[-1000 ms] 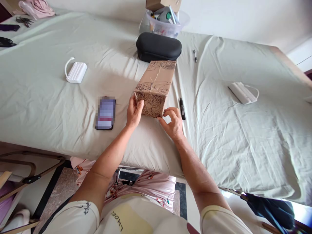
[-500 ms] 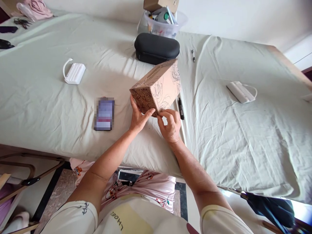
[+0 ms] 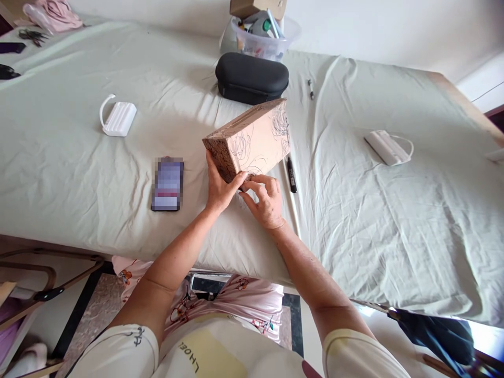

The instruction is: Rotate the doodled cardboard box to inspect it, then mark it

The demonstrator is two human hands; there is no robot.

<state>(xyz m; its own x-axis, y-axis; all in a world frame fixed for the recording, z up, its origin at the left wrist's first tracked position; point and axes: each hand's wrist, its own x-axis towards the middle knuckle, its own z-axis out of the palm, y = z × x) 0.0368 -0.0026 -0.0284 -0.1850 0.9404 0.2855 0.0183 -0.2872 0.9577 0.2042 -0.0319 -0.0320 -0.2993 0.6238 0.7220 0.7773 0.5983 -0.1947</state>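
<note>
A brown cardboard box [image 3: 258, 139] with dark scribbles on its sides is held tilted over the middle of the cloth-covered table. My left hand [image 3: 220, 186] grips its near left end, with the thumb along the lower near corner. At that same corner, the bent fingers of my right hand [image 3: 264, 199] pinch the box's lower edge. Whether anything small sits between those fingertips is hidden. A black marker [image 3: 291, 175] lies just right of the box. Left of my left hand rests a phone [image 3: 167, 184] with its screen blurred out.
Behind the box stands a black zip case [image 3: 252, 79], and beyond it a clear plastic tub [image 3: 262, 46] filled with odds and ends. White strapped blocks lie left [image 3: 120, 118] and right [image 3: 388, 147]. A pen [image 3: 311, 89] is at the back; pale green cloth [image 3: 378, 226] covers the table.
The box has turned slightly, its near end swinging left. My right hand has shifted left along with the near corner, and the left hand has moved slightly left.
</note>
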